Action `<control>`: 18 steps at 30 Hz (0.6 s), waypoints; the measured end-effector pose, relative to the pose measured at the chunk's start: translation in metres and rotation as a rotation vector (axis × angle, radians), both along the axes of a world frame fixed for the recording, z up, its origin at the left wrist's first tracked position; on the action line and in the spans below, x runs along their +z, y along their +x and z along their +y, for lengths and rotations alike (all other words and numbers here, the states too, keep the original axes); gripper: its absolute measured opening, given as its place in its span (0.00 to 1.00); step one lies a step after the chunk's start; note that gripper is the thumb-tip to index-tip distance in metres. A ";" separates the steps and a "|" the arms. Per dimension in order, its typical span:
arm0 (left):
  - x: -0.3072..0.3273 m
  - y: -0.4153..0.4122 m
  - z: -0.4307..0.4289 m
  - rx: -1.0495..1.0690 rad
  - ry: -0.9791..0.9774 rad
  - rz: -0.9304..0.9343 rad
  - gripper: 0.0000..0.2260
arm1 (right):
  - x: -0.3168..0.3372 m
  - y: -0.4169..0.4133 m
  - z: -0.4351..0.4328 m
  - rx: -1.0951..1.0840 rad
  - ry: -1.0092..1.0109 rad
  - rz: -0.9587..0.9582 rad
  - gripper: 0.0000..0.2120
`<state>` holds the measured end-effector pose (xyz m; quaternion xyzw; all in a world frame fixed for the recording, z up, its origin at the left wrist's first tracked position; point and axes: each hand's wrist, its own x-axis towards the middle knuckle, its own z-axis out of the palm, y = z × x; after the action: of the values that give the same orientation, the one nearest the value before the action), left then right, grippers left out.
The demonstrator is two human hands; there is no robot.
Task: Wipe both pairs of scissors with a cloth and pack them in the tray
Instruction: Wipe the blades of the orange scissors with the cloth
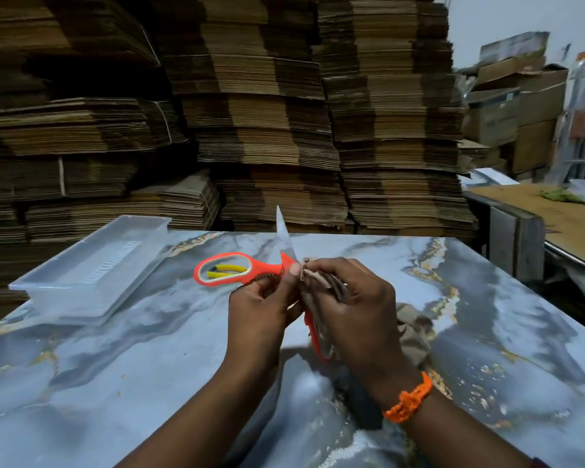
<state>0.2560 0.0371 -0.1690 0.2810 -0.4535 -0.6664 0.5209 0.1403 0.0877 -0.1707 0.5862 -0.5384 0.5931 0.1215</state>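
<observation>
I see the orange scissors (264,270) held above the table, between the two hands, with the handles spread apart. One handle loop points to the left of the fingers. The other handle goes down toward the wrists, under the right palm. One pale blade (282,231) stands up and away from the fingertips. The second blade I cannot see; it is hidden behind the right fingers and the cloth.

The left hand (257,309) grips the scissors near the pivot: the fingers are curled under it and the thumb (294,268) presses on top. The right hand (355,305) has its fingers curled around the brown cloth (414,332) and pinches it against the scissors, just beside the left thumb. The rest of the cloth hangs down behind the right hand and lies crumpled on the table (115,366). An orange bracelet (409,400) is on the right wrist.

The yellow scissors (225,269) show only through the orange handle loop, left of the left fingers; they seem to lie on the table beyond it. The white tray (48,298) stands on the table further left, well apart from both hands, and it appears to rest on another flat white piece.

Beyond the fingertips, behind the table edge, tall cardboard stacks (267,113) fill the view. Far to the right of the right hand is a second bench (537,211) with a brown sheet on it.
</observation>
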 end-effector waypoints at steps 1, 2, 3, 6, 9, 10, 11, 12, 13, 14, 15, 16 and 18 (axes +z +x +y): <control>-0.002 -0.002 0.001 -0.010 0.000 0.008 0.09 | -0.002 -0.002 -0.001 -0.007 0.006 0.008 0.10; -0.002 -0.003 0.002 -0.013 -0.004 0.008 0.09 | -0.003 -0.005 -0.002 -0.001 0.019 0.012 0.11; -0.003 -0.003 0.002 -0.010 -0.013 0.004 0.09 | -0.003 -0.007 -0.002 0.010 0.041 0.011 0.12; -0.001 -0.002 0.003 0.024 -0.023 -0.013 0.09 | -0.004 -0.007 -0.004 0.046 0.114 0.036 0.13; 0.001 0.003 0.000 0.043 -0.008 -0.025 0.08 | -0.006 -0.005 -0.006 0.078 0.134 0.111 0.14; 0.001 0.005 0.000 0.044 -0.011 -0.027 0.09 | -0.006 -0.005 -0.007 0.102 0.134 0.106 0.14; 0.002 0.005 -0.001 0.053 -0.019 -0.034 0.09 | -0.005 -0.006 -0.007 0.121 0.126 0.102 0.13; 0.002 0.006 0.000 0.070 -0.033 -0.046 0.09 | -0.004 -0.008 -0.007 0.119 0.108 0.111 0.13; 0.003 0.006 0.000 0.084 -0.051 -0.057 0.09 | -0.003 -0.009 -0.007 0.086 0.080 0.143 0.12; 0.003 0.006 0.001 0.092 -0.069 -0.065 0.09 | -0.003 -0.009 -0.007 0.038 0.054 0.194 0.12; 0.003 0.005 0.002 0.092 -0.080 -0.072 0.09 | -0.003 -0.010 -0.007 -0.008 0.040 0.249 0.12; 0.003 0.005 0.002 0.087 -0.083 -0.080 0.08 | -0.003 -0.010 -0.006 -0.044 0.035 0.297 0.11; 0.004 0.004 0.003 0.075 -0.085 -0.094 0.07 | -0.003 -0.012 -0.006 -0.080 0.043 0.361 0.10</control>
<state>0.2604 0.0398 -0.1655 0.3063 -0.4946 -0.6127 0.5350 0.1282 0.0818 -0.1740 0.6637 -0.5433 0.4614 0.2268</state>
